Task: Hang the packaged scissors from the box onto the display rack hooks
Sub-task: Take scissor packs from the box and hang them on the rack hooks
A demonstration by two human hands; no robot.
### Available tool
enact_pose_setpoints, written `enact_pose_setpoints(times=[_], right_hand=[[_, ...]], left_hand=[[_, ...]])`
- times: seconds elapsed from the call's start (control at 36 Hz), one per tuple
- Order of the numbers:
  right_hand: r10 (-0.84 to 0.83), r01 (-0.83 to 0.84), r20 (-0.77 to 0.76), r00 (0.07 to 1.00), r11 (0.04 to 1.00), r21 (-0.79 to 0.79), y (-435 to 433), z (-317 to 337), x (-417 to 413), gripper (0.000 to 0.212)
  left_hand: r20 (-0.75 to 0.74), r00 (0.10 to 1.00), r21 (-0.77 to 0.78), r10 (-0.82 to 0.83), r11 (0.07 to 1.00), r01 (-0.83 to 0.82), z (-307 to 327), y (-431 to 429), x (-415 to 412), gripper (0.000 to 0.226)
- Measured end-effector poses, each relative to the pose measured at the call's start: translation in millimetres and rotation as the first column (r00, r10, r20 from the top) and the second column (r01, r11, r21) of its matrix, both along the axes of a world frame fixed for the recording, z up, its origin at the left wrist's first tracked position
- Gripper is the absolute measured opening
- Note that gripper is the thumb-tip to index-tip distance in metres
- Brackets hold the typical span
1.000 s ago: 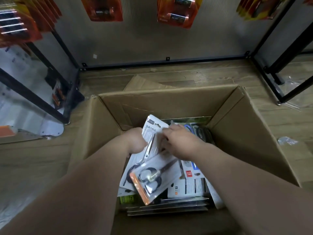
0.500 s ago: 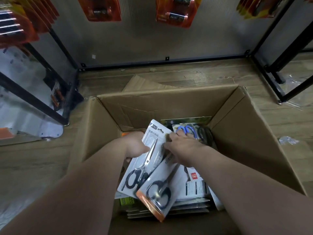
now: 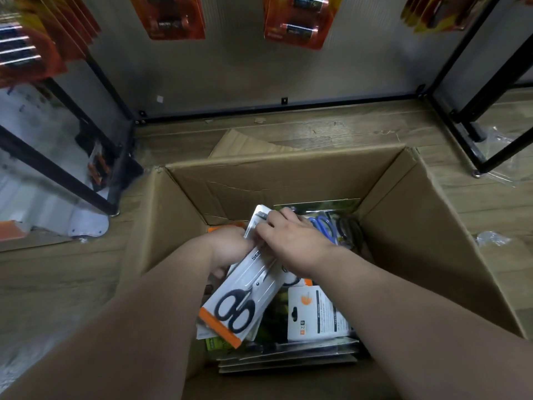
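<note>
An open cardboard box (image 3: 427, 243) stands on the floor and holds several packaged scissors. Both hands are inside it. My left hand (image 3: 227, 246) grips the left edge of a small stack of scissor packs (image 3: 245, 295), white cards with black-handled scissors and an orange bottom strip. My right hand (image 3: 291, 238) lies over the top end of the same stack, fingers curled on the upper card. More packs (image 3: 317, 316) lie flat below, and blue-handled scissors (image 3: 323, 226) show at the far side.
The display rack's grey back panel (image 3: 236, 70) rises behind the box, with orange battery packs (image 3: 294, 21) hanging on it. Black rack frame legs (image 3: 473, 122) stand to the right and left. A clear plastic scrap (image 3: 490, 239) lies on the wooden floor.
The two scissor packs, earlier fanned apart, now lie stacked together. My right hand has slid up to the top end of the cards, and the stack sits a little higher in the box.
</note>
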State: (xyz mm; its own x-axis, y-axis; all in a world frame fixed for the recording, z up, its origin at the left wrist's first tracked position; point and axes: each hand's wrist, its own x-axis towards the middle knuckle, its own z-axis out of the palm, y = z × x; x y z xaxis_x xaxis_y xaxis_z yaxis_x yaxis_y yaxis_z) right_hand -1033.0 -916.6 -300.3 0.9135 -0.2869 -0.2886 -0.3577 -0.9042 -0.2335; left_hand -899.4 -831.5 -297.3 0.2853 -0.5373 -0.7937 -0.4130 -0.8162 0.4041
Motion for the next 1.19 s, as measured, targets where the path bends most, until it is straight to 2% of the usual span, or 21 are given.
enact_pose_setpoints(times=[0.08, 0.17, 0.22, 0.28, 0.36, 0.44, 0.58, 0.69, 0.81, 1.03, 1.19], right_hand=[[-0.012, 0.012, 0.039, 0.999, 1.000, -0.014, 0.0, 4.1, 2.0, 0.048], [-0.056, 0.055, 0.085, 0.995, 0.998, 0.006, -0.8, 3.6, 3.3, 0.049], [-0.124, 0.122, 0.115, 0.986, 0.992, 0.023, -2.8, -0.9, 4.8, 0.055], [-0.233, 0.225, 0.127, 0.964, 0.972, 0.070, -5.8, -5.6, 5.7, 0.061], [-0.396, 0.381, 0.063, 0.916, 0.908, 0.175, -12.5, -7.2, 3.5, 0.079], [-0.478, 0.467, -0.017, 0.878, 0.849, 0.246, -19.9, -6.9, -1.3, 0.092], [-0.546, 0.532, -0.105, 0.831, 0.728, 0.433, -28.6, -5.7, -10.2, 0.087], [-0.579, 0.536, -0.108, 0.808, 0.648, 0.541, -31.9, -4.2, -15.1, 0.087], [-0.592, 0.539, -0.076, 0.802, 0.664, 0.518, -32.0, 2.7, -17.6, 0.073], [-0.606, 0.551, -0.075, 0.792, 0.657, 0.515, -29.9, 11.2, -19.5, 0.069], [-0.607, 0.557, -0.094, 0.789, 0.643, 0.525, -30.2, 13.2, -19.0, 0.068]], left_hand=[[-0.036, 0.999, -0.006, -0.036, 0.999, 0.036, -3.9, 1.9, 4.3, 0.047], [0.004, 0.992, -0.043, -0.128, 0.991, 0.128, -3.6, 4.5, 3.5, 0.044], [0.060, 0.988, -0.040, -0.143, 0.989, 0.146, -3.4, 3.8, 3.6, 0.043], [0.066, 0.985, -0.019, -0.159, 0.987, 0.160, -0.5, 2.5, 2.8, 0.033], [0.031, 0.985, -0.035, -0.169, 0.985, 0.170, 5.3, 1.3, 1.1, 0.024], [-0.004, 0.991, -0.055, -0.135, 0.989, 0.135, 9.8, 2.0, 0.3, 0.022], [-0.027, 0.999, -0.077, -0.042, 0.996, 0.040, 12.3, 3.5, 0.1, 0.021], [-0.021, 1.000, -0.076, -0.019, 0.997, 0.017, 17.8, 3.8, -2.7, 0.018], [-0.047, 0.999, -0.070, -0.015, 0.997, 0.011, 24.2, 2.3, -7.6, 0.009], [0.017, 0.998, -0.056, -0.052, 0.997, 0.053, 29.7, 1.2, -9.8, 0.019], [0.039, 0.998, -0.047, -0.058, 0.997, 0.060, 28.5, 3.2, -7.6, 0.009]])
